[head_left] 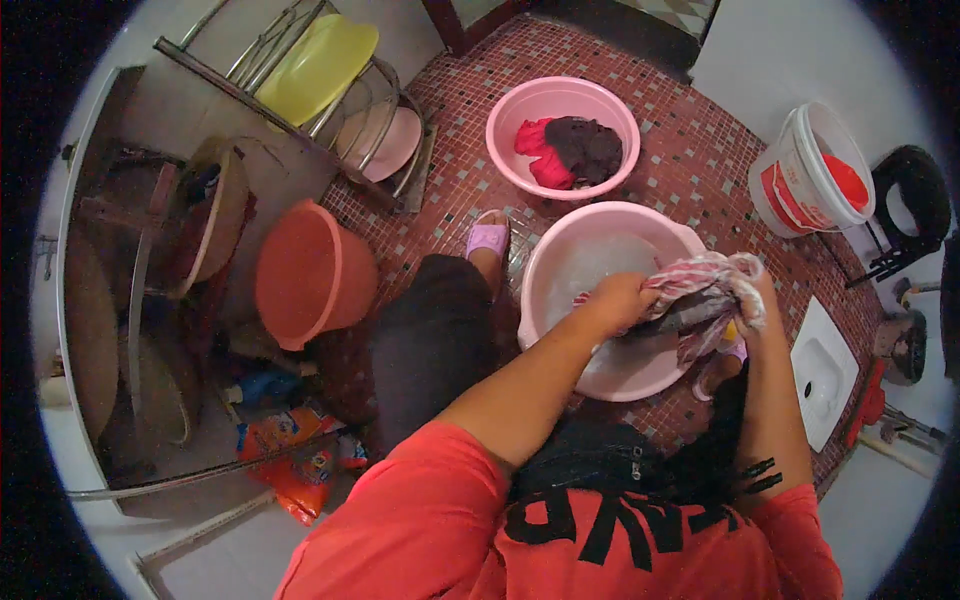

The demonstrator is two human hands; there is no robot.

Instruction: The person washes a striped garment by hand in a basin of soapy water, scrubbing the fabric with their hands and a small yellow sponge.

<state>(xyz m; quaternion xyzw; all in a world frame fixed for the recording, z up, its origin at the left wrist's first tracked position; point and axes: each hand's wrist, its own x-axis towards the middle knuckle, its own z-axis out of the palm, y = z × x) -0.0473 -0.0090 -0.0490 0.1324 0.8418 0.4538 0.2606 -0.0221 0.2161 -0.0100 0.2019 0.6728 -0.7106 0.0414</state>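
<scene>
Over the pink washbasin [545, 250] of cloudy, sudsy water, a wet garment [700, 285] with pink-and-white stripes and a dark greyish part stretches between my hands. My left hand [620, 302] is closed round its left end above the middle of the basin. At the basin's right rim my right hand [757, 300] grips the other end, bunched and foamy; cloth and suds partly hide its fingers. A small yellow patch shows beneath the cloth near my right hand.
A second pink basin [505, 110] beyond holds red and dark clothes [585, 150]. An orange-red bucket [350, 270] lies tipped at left, near a metal rack [290, 130] with basins. At right are a white bucket [780, 185] and a squat toilet [835, 350]. The tiled floor looks wet.
</scene>
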